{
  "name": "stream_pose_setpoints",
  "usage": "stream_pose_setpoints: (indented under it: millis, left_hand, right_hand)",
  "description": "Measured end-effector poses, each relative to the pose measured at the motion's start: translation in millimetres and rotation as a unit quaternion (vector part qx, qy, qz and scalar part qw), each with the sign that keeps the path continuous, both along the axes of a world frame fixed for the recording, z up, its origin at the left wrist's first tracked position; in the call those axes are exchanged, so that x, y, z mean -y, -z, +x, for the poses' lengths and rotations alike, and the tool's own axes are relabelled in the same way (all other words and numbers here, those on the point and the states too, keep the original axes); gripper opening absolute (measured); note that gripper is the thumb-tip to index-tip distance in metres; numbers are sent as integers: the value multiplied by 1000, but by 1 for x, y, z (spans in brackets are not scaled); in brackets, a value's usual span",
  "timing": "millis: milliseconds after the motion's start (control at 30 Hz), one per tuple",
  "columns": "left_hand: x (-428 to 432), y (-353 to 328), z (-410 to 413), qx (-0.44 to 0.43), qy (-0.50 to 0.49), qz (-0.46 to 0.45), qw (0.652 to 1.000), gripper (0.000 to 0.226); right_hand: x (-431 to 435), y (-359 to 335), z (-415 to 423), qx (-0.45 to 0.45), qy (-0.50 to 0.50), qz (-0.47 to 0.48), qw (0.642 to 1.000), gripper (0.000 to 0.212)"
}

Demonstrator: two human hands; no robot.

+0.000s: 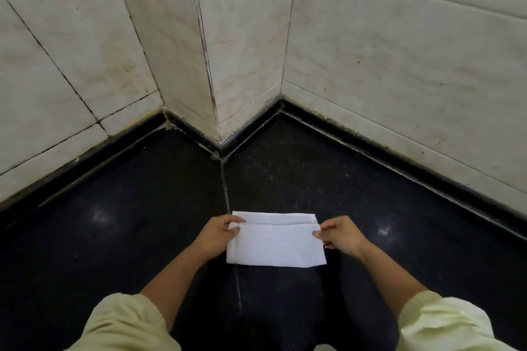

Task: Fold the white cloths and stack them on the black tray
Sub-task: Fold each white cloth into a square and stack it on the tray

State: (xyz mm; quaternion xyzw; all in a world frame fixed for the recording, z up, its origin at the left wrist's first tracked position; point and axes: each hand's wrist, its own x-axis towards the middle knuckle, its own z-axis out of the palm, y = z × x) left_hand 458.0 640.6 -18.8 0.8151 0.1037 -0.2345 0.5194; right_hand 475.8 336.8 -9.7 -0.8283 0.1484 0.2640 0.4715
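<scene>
Pinching a folded white cloth (276,242) at both ends, you have it lying flat on the black worktop (142,222) just in front of you. Your left hand (218,234) grips the cloth's left edge near its far corner, thumb on top and fingers curled against the fabric. Your right hand (340,234) does the same on the right edge, thumb and forefinger closed on the upper layer. The cloth is a wide rectangle (a narrower strip of a lower layer shows along its far side), and its near edge lies straight on the dark surface. It sits across a thin seam (228,194) that runs through the worktop towards the tiled wall (399,51), where a projecting corner juts out. Pale yellow sleeves (128,325) are pushed up above both forearms. The black tray is out of view here.
</scene>
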Motion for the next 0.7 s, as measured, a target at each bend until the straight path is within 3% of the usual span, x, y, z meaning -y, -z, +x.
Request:
stream_pose_setpoints:
  millis: [100, 300, 700]
  left_hand:
    - [10, 8, 12, 42, -58, 53, 996, 15]
    - [21, 14, 25, 98, -92, 112, 985, 33]
    - [18, 27, 34, 104, -61, 193, 974, 40]
  right_hand:
    - [-5, 8, 7, 15, 40, -24, 999, 13]
    - [-17, 20, 15, 31, 92, -96, 991, 14]
    - [-31, 23, 22, 44, 52, -208, 976, 21]
